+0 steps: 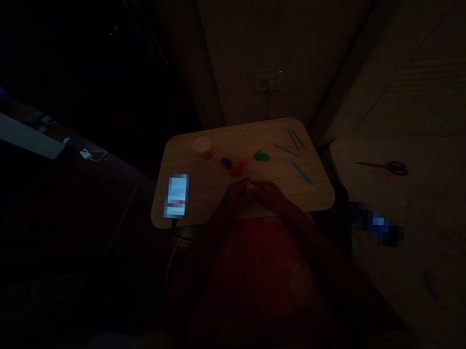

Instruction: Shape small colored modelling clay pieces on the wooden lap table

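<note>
In dim light, my left hand (235, 192) and my right hand (271, 195) meet at the near edge of a small wooden-topped table (212, 194). Between their fingertips is a small orange-yellow lump of modelling clay (250, 187), partly covered by the fingers. Just beyond the hands lie a red clay lump (237, 171), a pink one (243, 162) and a dark purple one (226, 163). Slightly farther right is a green clay lump (262, 156). A tub with a pale lid (202, 147) stands at the back left.
A lit phone (177, 195) lies at the table's left, a cable below it. Several thin teal sticks (294, 140) and a teal modelling knife (302, 172) lie at the right. Scissors (387, 166) rest on a pale surface beyond. A wall socket (268, 82) holds a plug.
</note>
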Action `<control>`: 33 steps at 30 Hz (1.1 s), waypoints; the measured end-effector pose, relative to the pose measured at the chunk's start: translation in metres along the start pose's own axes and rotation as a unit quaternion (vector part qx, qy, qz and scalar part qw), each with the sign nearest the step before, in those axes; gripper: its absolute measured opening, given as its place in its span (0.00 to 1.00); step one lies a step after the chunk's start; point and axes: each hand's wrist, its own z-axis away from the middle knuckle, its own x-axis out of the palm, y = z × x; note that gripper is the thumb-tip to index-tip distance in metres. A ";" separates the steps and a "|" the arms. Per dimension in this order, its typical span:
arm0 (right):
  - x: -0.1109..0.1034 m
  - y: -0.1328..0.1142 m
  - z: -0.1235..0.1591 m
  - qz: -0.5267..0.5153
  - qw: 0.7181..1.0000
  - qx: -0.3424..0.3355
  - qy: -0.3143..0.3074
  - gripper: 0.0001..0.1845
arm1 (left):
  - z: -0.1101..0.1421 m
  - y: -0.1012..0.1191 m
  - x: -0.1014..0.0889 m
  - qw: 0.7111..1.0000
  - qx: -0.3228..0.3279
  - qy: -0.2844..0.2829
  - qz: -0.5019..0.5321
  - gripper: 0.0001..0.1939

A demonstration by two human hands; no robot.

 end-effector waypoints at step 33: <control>-0.004 0.004 -0.002 -0.016 0.998 0.047 -0.041 0.24 | 0.003 0.005 -0.005 0.998 -0.011 -0.013 -0.068 0.21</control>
